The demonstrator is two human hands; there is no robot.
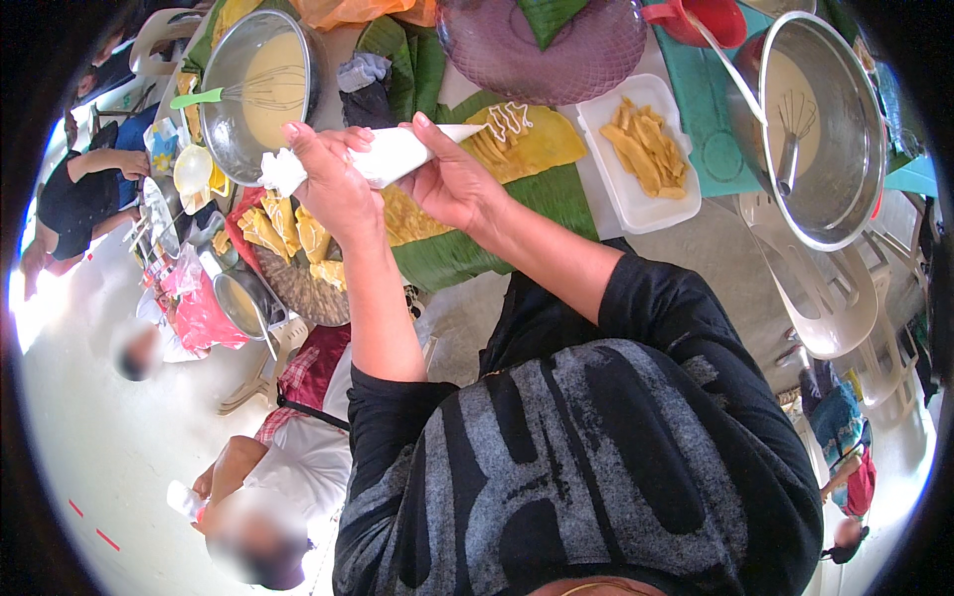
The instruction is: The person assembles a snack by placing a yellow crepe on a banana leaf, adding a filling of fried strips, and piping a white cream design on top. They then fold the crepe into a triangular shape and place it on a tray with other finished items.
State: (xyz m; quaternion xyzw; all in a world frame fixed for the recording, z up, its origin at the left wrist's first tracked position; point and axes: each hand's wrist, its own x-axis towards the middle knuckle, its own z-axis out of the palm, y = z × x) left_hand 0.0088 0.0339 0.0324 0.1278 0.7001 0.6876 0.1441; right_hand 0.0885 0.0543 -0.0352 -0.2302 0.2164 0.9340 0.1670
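A white piping bag (393,156) lies slantwise across both my hands, its narrow tip pointing right. My left hand (338,179) is closed round its bunched rear end, while my right hand (449,177) grips it nearer the tip. Beneath the tip, a thin yellow crepe (556,147) carries yellow strips and a zigzag of white cream (510,121). The crepe rests on a green banana leaf (556,206). Part of the yellow sheet behind my wrists is hidden.
A white foam tray (641,216) of yellow strips stands to the right. Steel bowls of pale batter with whisks stand at the left (214,129) and right (845,233). A purple glass plate (542,60) is at the back. Folded crepes (283,223) sit at left; people are nearby.
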